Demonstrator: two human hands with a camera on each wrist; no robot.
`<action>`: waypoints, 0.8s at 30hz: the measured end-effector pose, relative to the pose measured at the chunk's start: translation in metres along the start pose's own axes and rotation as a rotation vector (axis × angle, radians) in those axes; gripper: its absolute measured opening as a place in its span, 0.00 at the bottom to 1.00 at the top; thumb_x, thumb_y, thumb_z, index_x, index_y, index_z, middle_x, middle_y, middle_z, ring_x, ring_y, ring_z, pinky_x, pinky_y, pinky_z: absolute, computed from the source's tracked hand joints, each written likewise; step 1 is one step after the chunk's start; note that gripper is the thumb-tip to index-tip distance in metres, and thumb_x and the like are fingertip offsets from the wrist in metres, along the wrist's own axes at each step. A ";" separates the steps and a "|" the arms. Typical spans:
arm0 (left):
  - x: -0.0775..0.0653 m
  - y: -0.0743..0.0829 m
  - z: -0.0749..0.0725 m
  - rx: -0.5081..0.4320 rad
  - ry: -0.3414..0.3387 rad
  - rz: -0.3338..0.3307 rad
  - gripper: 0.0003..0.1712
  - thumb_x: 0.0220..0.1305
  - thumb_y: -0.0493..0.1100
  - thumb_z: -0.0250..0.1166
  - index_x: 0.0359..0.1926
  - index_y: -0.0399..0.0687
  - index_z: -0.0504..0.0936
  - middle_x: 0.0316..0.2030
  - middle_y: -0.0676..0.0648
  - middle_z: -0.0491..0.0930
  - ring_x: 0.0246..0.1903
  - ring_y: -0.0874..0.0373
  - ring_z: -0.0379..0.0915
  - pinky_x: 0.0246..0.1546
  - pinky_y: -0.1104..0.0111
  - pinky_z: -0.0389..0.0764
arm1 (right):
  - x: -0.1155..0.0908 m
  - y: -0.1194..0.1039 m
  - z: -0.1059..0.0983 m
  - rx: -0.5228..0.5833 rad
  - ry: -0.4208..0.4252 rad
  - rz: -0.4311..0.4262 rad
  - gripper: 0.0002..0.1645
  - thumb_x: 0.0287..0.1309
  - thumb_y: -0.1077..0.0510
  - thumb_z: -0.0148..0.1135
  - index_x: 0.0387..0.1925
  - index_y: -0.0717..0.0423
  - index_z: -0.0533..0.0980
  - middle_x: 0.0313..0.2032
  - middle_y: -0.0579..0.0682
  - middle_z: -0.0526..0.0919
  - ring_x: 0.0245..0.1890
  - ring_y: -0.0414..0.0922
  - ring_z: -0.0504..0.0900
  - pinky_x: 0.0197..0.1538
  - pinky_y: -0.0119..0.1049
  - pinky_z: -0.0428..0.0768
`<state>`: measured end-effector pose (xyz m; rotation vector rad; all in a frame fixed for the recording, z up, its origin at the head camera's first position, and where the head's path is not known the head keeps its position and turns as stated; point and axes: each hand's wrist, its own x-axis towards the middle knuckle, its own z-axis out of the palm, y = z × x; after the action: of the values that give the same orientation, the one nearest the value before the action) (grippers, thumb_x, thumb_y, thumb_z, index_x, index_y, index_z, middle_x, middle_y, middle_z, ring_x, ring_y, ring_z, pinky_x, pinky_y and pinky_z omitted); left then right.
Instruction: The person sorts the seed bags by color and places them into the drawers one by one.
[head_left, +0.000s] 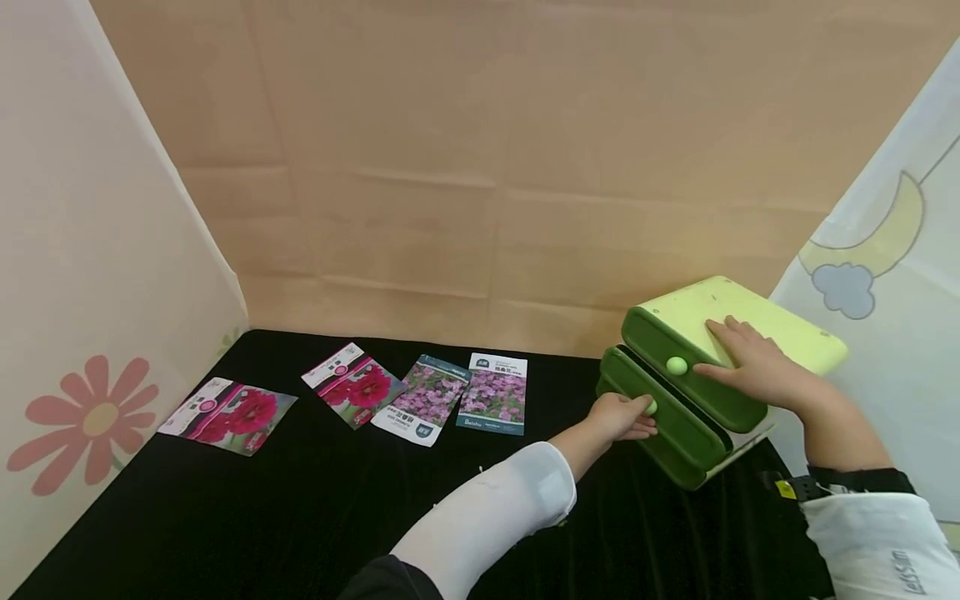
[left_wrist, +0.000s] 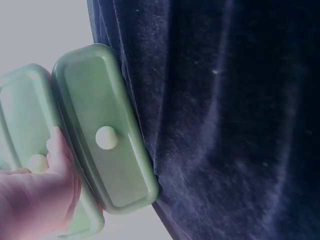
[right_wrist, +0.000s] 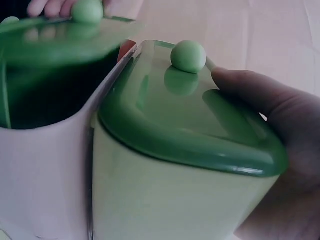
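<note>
A storage box (head_left: 750, 312) with a pale green body and dark green fronts leans at the right of the black cloth. My left hand (head_left: 621, 417) pinches the round knob (head_left: 651, 407) on one green front (right_wrist: 55, 42). In the right wrist view that front stands away from its compartment, and a dark hollow (right_wrist: 50, 95) shows behind it. My right hand (head_left: 761, 362) rests on the pale top with fingers spread, its thumb by the upper front (head_left: 690, 371), which sits against the body. Another knobbed front (left_wrist: 106, 165) shows in the left wrist view.
Several flower-printed packets lie on the black cloth (head_left: 262, 517): a pink one (head_left: 228, 415) at the far left, another pink one (head_left: 354, 385), and two purple-flowered ones (head_left: 423, 400). A tan backdrop (head_left: 450, 167) rises behind, with white printed panels at both sides.
</note>
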<state>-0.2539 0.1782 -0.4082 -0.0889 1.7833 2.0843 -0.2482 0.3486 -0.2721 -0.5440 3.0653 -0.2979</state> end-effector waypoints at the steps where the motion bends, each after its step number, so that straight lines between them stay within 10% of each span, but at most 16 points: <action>1: -0.001 -0.001 -0.003 -0.002 -0.011 -0.003 0.17 0.68 0.45 0.61 0.32 0.32 0.82 0.29 0.37 0.85 0.39 0.44 0.85 0.42 0.62 0.85 | 0.000 0.000 0.000 0.002 -0.002 0.000 0.49 0.64 0.48 0.60 0.67 0.81 0.51 0.63 0.88 0.47 0.63 0.82 0.47 0.59 0.76 0.52; 24: -0.030 -0.006 -0.053 0.034 -0.189 0.006 0.19 0.70 0.48 0.58 0.39 0.33 0.82 0.35 0.36 0.86 0.42 0.46 0.85 0.43 0.64 0.84 | 0.000 0.000 -0.002 0.062 -0.036 0.010 0.51 0.65 0.44 0.58 0.69 0.78 0.47 0.65 0.86 0.43 0.65 0.81 0.42 0.60 0.77 0.45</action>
<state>-0.2354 0.1203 -0.4152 0.1195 1.7063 1.9925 -0.2480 0.3492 -0.2706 -0.5246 3.0121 -0.3773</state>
